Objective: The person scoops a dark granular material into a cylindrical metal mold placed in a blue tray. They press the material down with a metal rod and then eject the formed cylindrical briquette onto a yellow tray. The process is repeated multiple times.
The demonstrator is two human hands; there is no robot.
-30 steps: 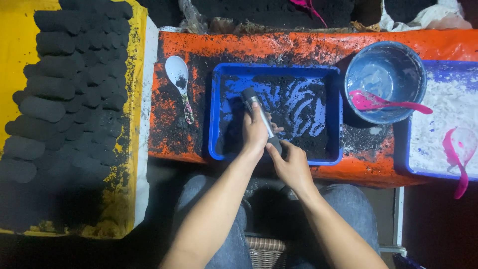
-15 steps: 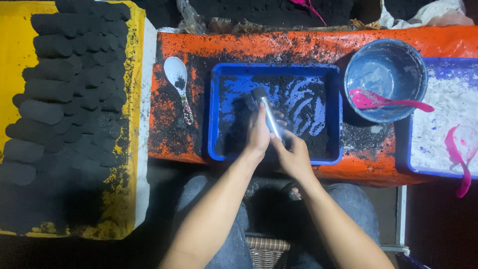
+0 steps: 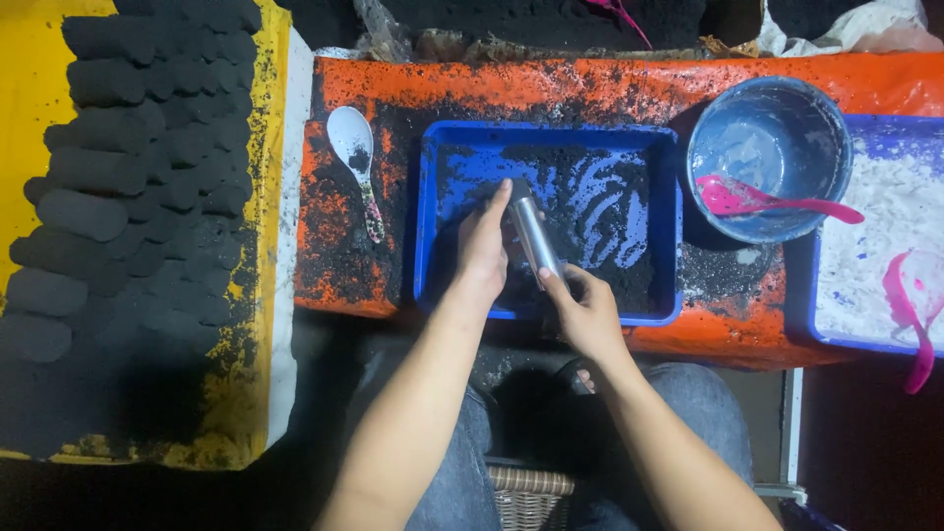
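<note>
Head view: a person sits at an orange surface [image 3: 610, 93] smeared with black powder, both hands over a blue tray [image 3: 669, 216].
Tube: a metal tube [image 3: 536, 236] lies tilted over the tray, its upper end toward the far side.
Right hand [image 3: 590, 315]: its grip is closed round the tube's lower end.
Left hand [image 3: 482, 246]: fingers stretched flat beside the tube's upper end, touching or nearly so (I cannot tell which); it grasps nothing.
Doing it well: I judge the tube should stay over the tray so loose powder drops inside the rim.
Around: a white spoon [image 3: 351, 147] left of the tray; a grey bowl [image 3: 769, 157] with a pink spoon [image 3: 757, 202] to the right; black pressed cylinders [image 3: 128, 167] on a yellow sheet [image 3: 29, 118].
In the way: nothing crowds the hands; the white spoon sits nearest.
</note>
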